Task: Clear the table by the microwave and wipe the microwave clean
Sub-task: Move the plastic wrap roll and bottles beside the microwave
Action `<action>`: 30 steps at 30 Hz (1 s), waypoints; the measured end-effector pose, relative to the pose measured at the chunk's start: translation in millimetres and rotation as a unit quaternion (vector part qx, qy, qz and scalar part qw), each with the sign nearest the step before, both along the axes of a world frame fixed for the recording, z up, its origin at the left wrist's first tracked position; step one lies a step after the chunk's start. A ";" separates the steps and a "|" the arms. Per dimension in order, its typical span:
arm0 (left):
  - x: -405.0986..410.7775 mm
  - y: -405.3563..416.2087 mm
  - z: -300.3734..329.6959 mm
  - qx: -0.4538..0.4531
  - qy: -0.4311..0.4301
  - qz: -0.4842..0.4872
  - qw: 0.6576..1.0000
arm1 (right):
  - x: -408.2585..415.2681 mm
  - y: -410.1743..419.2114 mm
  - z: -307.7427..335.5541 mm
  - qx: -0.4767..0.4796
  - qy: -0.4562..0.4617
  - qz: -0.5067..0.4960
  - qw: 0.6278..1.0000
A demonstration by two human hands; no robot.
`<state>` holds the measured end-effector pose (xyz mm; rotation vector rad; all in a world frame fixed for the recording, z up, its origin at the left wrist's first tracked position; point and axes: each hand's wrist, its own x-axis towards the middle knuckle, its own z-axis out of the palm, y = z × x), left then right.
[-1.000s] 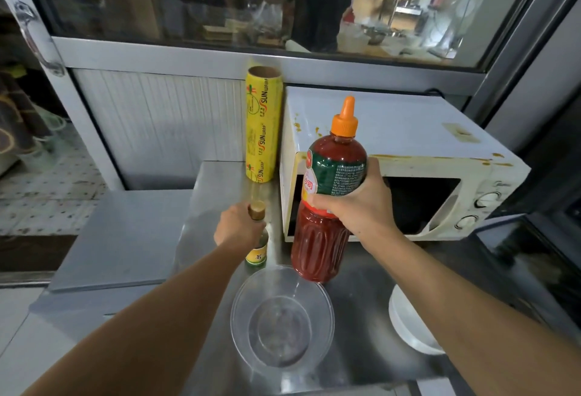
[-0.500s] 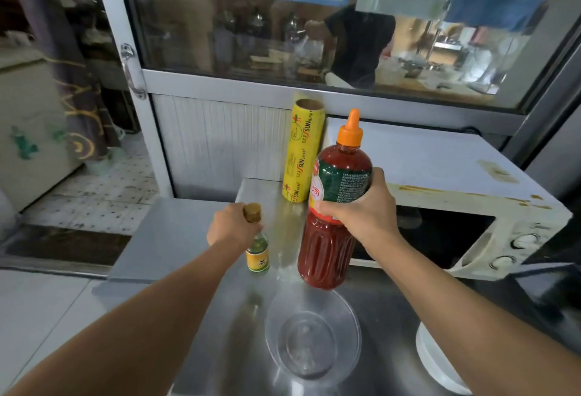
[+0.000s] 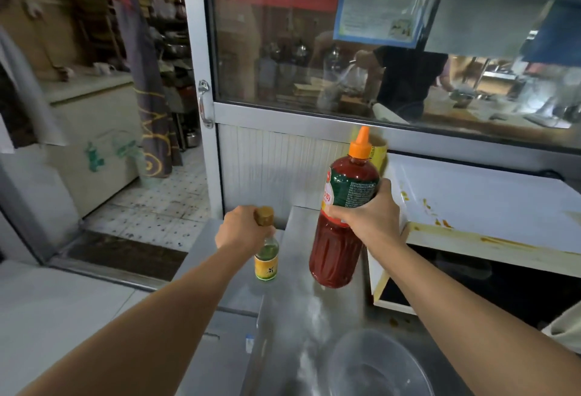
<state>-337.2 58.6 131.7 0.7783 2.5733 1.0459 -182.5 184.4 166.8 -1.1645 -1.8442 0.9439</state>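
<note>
The left hand (image 3: 240, 228) is gripping the neck of a small bottle (image 3: 266, 258), fingers curled round it, above the steel bench (image 3: 292, 317). The right hand (image 3: 366, 218) is wrapping its fingers round a big red sauce bottle (image 3: 341, 232), lifted beside the stained microwave (image 3: 484, 207). A clear bowl (image 3: 374, 364) is sitting nearer.

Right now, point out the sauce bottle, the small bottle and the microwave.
sauce bottle (image 3: 338, 257), head view, lower red body.
small bottle (image 3: 266, 265), head view, yellow label.
microwave (image 3: 490, 207), head view, white top panel.

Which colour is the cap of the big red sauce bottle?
Orange, seen in the head view: the cap tops the sauce bottle.
</note>
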 end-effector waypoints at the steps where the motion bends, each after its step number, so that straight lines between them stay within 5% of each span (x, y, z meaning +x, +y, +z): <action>1: -5.6 0.2 0.5 0.002 0.002 0.000 1.000 | -7.6 2.6 -1.4 0.001 0.005 -0.002 1.000; 30: -82.7 110.4 -41.1 0.014 0.023 0.041 0.999 | -142.0 156.8 -90.7 -0.016 0.036 0.003 0.999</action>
